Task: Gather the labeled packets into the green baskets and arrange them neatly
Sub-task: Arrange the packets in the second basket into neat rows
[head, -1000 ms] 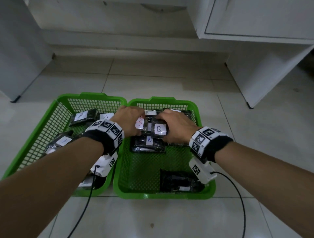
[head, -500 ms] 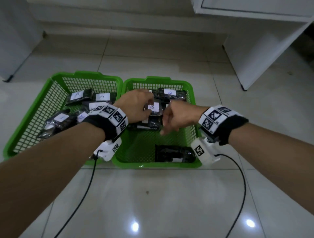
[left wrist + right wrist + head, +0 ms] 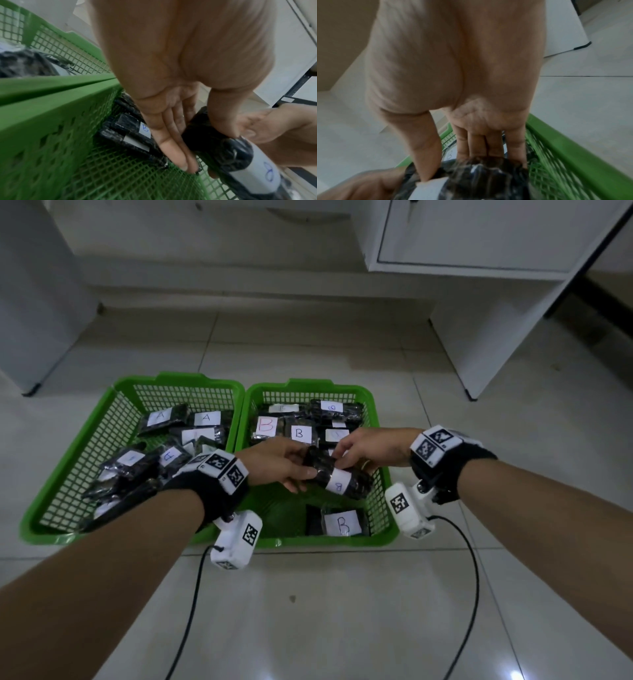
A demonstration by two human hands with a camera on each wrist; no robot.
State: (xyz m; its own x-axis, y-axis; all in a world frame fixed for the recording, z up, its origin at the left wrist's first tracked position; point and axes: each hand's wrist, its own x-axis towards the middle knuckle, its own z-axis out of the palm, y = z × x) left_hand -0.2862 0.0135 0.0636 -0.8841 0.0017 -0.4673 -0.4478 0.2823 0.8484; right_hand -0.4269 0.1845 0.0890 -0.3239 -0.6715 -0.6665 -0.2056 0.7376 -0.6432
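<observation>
Two green baskets stand side by side on the floor: the left basket (image 3: 85,440) holds several black packets labelled A (image 3: 205,419), the right basket (image 3: 382,508) several labelled B (image 3: 299,433). Both hands hold one black packet with a white B label (image 3: 337,479) above the middle of the right basket. My left hand (image 3: 287,465) pinches its left end between thumb and straight fingers (image 3: 173,148). My right hand (image 3: 356,453) grips its far side, thumb and fingers (image 3: 494,146) around it. Another B packet (image 3: 340,523) lies flat at the basket's near edge.
White cabinets stand on the tiled floor: one at the far left (image 3: 30,302), one at the right (image 3: 496,285) behind the baskets. Black cables (image 3: 191,611) trail from both wrist cameras across the floor towards me.
Both hands have drawn back from the far stack and now hold one B packet, lifted over the basket's middle. The packet at the near edge now shows its B label.
</observation>
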